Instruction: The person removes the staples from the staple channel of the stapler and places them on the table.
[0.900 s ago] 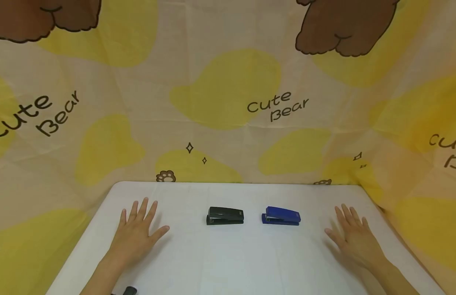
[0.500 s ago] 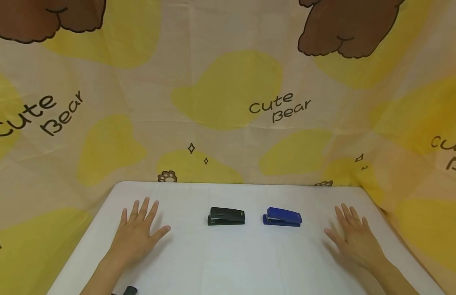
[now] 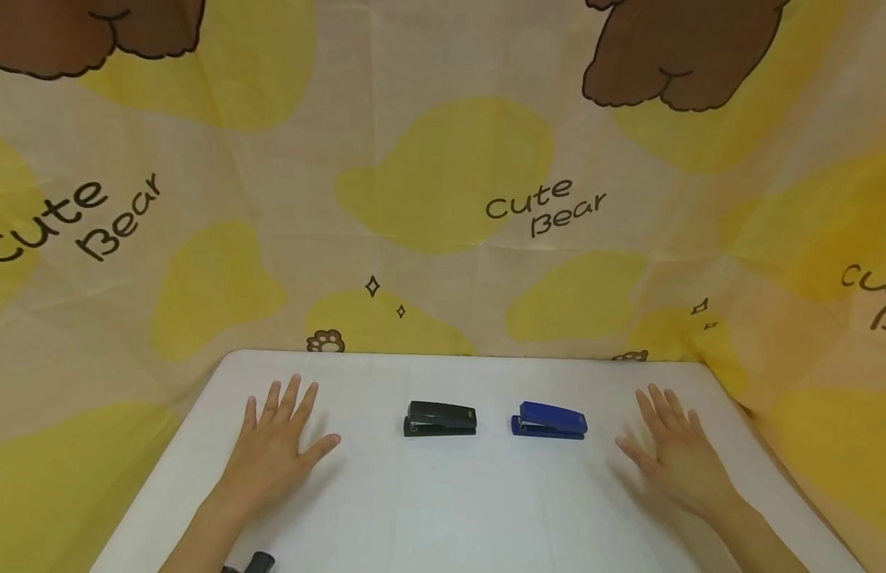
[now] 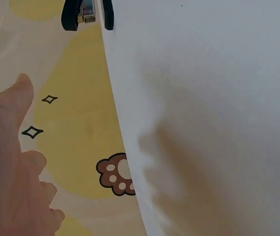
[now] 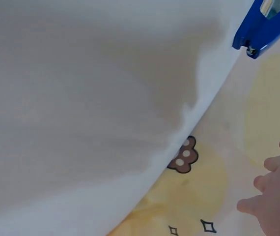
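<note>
Two staplers lie side by side toward the back of the white table: a black stapler (image 3: 440, 419) and, to its right, a blue stapler (image 3: 549, 420). My left hand (image 3: 276, 446), fingers spread, hovers over the table left of the black one, its shadow falling beside it. On the far right my right hand (image 3: 677, 454) is held the same way, nearest to the blue stapler. Neither hand holds or touches anything. In the left wrist view the end of the black stapler (image 4: 87, 14) shows at the top; the right wrist view catches the blue stapler (image 5: 264, 27) in its upper corner.
The white table (image 3: 443, 509) has rounded far corners. A patterned yellow and beige cloth (image 3: 443, 175) hangs behind it and along both sides. By the left forearm, a small black object (image 3: 259, 562) pokes in at the bottom edge.
Both hands have shifted slightly inward and a little forward, toward the staplers. The staplers have stayed in place; the whole view has drifted slightly.
</note>
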Motion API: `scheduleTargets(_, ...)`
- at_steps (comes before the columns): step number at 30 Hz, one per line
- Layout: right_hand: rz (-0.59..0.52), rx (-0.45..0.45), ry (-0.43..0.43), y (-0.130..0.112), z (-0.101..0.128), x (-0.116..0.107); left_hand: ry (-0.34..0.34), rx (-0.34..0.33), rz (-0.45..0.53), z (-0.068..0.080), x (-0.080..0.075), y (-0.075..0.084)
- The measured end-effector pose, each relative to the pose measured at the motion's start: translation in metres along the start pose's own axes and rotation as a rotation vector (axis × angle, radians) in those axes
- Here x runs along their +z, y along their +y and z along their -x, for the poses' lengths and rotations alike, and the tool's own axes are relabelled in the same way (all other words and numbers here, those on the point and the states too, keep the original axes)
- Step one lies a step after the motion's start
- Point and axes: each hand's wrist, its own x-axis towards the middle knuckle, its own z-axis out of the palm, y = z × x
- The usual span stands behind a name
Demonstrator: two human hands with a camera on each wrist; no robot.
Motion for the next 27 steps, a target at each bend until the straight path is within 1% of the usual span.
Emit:
scheduleTargets(5,-0.014,-0.033,0.041,-0.013,-0.007,-0.003,0.015,0.018,0.032,-0.004,0.0,0.007)
scheduleTargets(12,-0.043,-0.042,0.023,-0.03,-0.018,-0.004,0.022,0.023,0.064,-0.01,0.004,0.022)
scheduleTargets(18,-0.054,-0.049,0.028,-0.045,-0.025,-0.001,0.041,0.052,0.094,-0.016,0.008,0.035)
scheduleTargets(27,-0.116,-0.085,0.051,-0.071,-0.038,0.004,0.038,0.066,0.118,-0.02,0.017,0.046)
